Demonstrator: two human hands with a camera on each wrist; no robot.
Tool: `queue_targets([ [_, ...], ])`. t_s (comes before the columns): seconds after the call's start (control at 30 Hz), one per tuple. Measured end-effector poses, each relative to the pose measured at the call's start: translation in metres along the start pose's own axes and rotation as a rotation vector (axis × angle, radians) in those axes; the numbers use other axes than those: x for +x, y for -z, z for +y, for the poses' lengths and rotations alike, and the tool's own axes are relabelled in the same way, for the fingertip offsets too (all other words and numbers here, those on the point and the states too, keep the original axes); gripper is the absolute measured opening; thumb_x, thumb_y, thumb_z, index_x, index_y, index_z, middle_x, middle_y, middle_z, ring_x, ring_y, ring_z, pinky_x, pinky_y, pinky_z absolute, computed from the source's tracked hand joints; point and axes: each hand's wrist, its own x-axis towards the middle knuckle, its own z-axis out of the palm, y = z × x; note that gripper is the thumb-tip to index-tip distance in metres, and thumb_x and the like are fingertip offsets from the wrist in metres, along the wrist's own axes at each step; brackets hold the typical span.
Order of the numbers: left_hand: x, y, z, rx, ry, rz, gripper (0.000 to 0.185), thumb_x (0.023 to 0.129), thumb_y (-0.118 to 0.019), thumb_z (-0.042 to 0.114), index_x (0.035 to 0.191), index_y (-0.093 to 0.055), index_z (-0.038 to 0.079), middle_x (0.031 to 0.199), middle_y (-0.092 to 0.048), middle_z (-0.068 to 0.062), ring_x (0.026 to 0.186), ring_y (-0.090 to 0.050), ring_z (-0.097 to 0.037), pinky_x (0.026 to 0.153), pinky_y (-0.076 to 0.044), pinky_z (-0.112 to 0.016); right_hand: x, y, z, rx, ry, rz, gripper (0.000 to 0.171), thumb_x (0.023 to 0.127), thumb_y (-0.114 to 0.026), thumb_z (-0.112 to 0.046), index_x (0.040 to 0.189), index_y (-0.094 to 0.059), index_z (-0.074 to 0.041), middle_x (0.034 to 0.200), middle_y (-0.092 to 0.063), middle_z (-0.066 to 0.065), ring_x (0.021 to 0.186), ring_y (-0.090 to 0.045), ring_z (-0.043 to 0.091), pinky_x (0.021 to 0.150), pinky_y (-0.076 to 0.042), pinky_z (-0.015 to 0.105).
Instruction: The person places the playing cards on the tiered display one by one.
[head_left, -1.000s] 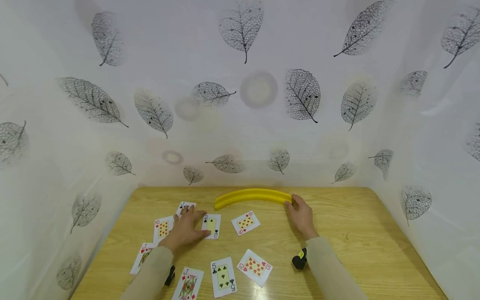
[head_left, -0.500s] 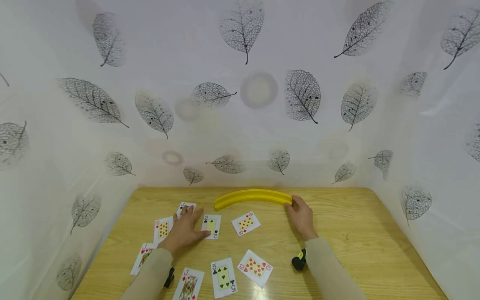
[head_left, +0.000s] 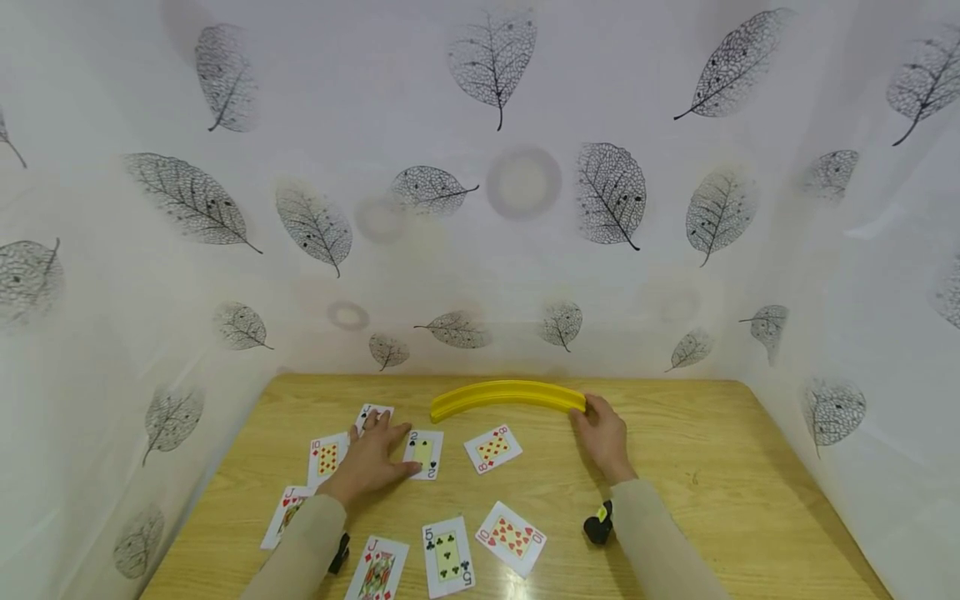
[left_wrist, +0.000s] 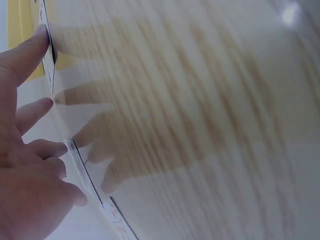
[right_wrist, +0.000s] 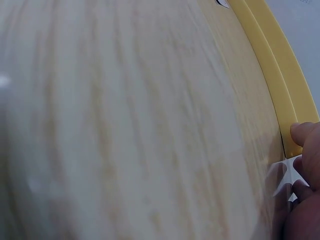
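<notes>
Both arms wore long beige fabric sleeves down to the wrists, each carrying a small black wrist-mounted camera; the hands were bare.

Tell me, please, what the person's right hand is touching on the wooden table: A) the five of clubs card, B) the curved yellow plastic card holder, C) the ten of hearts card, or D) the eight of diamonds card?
B: the right hand rests at the right end of the curved yellow plastic card holder, with its fingertips against that end in the right wrist view, apart from the cards.
</notes>
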Motion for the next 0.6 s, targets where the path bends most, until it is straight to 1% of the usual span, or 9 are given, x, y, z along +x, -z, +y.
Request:
queue_targets([
  [0.1,0.0002,-0.0006,-0.0007,0.001,0.001,-0.011,0.079,0.091,-0.079,0.049,0.153,-0.054,0.007,0.168,-0.022,-0.036,0.159,-0.006,-0.056,0.124,0.000,-0.078,-0.0005,0.0001,0.0005,0.018,-0.001,-0.007,0.042,0.103,-0.069,-0.018,0.137,-0.062,0.005,0.136,-0.067,0.027,0.128,-0.064,0.044,0.110,-0.053,0.056],
  [0.3,0.0001,-0.0005,-0.0011,-0.011,-0.011,-0.011,0.074,0.092,-0.080,0.047,0.151,-0.058,0.009,0.168,-0.021,-0.036,0.159,-0.005,-0.056,0.126,0.001,-0.074,-0.0008,-0.0003,0.0014,0.030,0.008,-0.008,0.040,0.104,-0.069,-0.017,0.137,-0.062,0.004,0.135,-0.067,0.026,0.127,-0.065,0.043,0.108,-0.054,0.055],
  [0.53,0.0007,-0.0016,-0.0012,-0.029,-0.028,0.014,0.072,0.089,-0.084,0.042,0.148,-0.059,0.007,0.166,-0.026,-0.038,0.158,-0.008,-0.059,0.125,-0.002,-0.077,-0.0009,-0.0010,0.0012,0.019,0.026,0.004,0.039,0.103,-0.069,-0.017,0.136,-0.063,0.004,0.132,-0.069,0.025,0.125,-0.066,0.043,0.108,-0.054,0.056],
  [0.6,0.0017,-0.0020,-0.0014,-0.029,-0.019,0.007,0.074,0.089,-0.084,0.043,0.148,-0.059,0.007,0.166,-0.026,-0.037,0.158,-0.008,-0.058,0.125,-0.002,-0.076,-0.0008,-0.0012,0.0009,0.018,0.032,0.006,0.038,0.103,-0.069,-0.016,0.135,-0.063,0.004,0.131,-0.069,0.025,0.125,-0.066,0.043,0.108,-0.055,0.055],
])
